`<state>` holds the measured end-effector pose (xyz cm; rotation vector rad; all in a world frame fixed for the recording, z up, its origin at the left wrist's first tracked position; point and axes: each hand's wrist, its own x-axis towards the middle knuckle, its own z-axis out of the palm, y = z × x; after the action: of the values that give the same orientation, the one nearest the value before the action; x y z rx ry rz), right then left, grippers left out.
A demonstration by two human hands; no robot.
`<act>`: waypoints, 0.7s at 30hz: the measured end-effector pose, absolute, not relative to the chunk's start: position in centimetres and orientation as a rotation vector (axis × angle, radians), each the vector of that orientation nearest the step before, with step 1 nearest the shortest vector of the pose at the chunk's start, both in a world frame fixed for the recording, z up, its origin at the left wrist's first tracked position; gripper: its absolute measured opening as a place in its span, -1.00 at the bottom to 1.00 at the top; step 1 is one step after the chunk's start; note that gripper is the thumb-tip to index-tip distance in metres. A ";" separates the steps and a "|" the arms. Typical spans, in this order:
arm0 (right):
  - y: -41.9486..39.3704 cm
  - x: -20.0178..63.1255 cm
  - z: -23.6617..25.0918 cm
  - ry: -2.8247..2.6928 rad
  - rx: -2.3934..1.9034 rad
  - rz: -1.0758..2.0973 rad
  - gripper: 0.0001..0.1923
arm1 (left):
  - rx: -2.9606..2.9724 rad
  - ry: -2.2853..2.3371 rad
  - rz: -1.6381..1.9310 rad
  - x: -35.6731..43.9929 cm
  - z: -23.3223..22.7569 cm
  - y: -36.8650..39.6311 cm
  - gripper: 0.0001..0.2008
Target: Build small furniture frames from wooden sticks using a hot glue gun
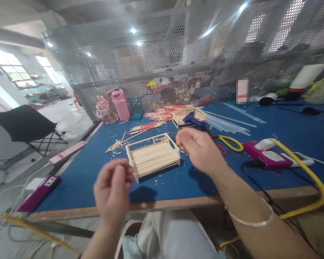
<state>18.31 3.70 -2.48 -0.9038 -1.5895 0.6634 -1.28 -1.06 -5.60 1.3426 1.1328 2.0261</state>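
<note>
A small bench-like model (pixel 152 156) made of pale wooden sticks stands on the blue table, with a slatted base and low rails. By its left end is my left hand (pixel 113 187), fingers curled in; whether it touches the model or holds anything is hidden. My right hand (pixel 201 149) is raised beside the model's right rear corner, thumb and fingers pinched together. Whatever that pinch may hold is too small or blurred to see. Behind my right hand, a blue glue gun (pixel 193 119) lies across a second stick model (pixel 179 118).
Bundled sticks with red wrapping (pixel 167 113), loose sticks (pixel 116 144) and scraps lie behind the model. Clear glue sticks (pixel 226 124), yellow-handled scissors (pixel 230 143) and a magenta power strip (pixel 267 155) with a yellow cable lie right. Pink bottle (pixel 120 105) stands by the perforated metal screen (pixel 97 64).
</note>
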 end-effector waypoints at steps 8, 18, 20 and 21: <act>-2.5 16.7 -7.9 -1.199 -1.174 1.237 -0.77 | 1.863 0.995 1.665 4.0 -11.3 -4.0 -0.75; -1.5 22.5 -11.0 -1.387 -1.519 0.297 -0.60 | 1.964 1.118 1.342 4.8 -11.7 -3.9 -0.71; -1.6 22.4 -12.3 -1.535 -1.490 0.215 -0.55 | 1.934 1.130 1.355 5.1 -11.7 -3.8 -0.68; -1.8 22.0 -12.8 -1.594 -1.457 0.171 -0.46 | 1.916 1.135 1.359 5.3 -11.7 -3.8 -0.66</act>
<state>22.00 -1.85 -12.79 -1.4570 -1.5943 0.1709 5.25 -3.83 -11.73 1.9159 1.1346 1.3588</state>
